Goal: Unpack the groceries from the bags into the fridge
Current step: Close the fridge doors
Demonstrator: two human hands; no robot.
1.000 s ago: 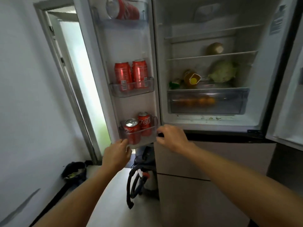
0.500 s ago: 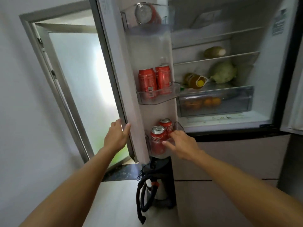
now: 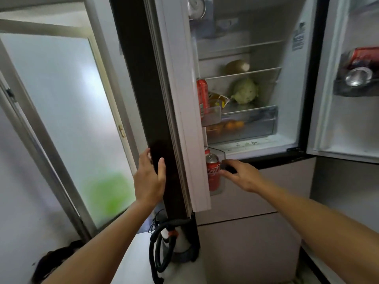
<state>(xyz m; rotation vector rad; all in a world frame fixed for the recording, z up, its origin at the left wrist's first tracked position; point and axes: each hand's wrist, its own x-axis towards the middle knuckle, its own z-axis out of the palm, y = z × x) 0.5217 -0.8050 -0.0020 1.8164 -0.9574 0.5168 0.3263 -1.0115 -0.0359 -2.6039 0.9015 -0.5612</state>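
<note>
Head view: with the left fridge door [image 3: 164, 119] standing part-way shut and seen almost edge-on, the likeliest mishap lay at its inner side, where the person's right hand [image 3: 242, 175] reached into the narrow gap between door and fridge [image 3: 291, 99]. A firm push from outside could have caught those fingers against the frame, or jolted and tipped the upright cola can [image 3: 213, 173] in the lowest door bin [image 3: 221, 188]. The right door [image 3: 348, 130] stood wide open, spare cans [image 3: 361, 64] lying in its bin, and would have let cold escape if left so. The left hand [image 3: 148, 177] lay flat on the door's dark outer face, fingers straight, thumb apart, gripping nothing. The right hand was loosely spread, fingertips at the bin's clear front wall beside the can, holding nothing; whether they touched the can itself could not be told. Groceries already sat inside: a cabbage [image 3: 245, 91] on a shelf, oranges [image 3: 231, 125] in the crisper drawer [image 3: 256, 119]. No grocery bag could be made out with certainty.
</note>
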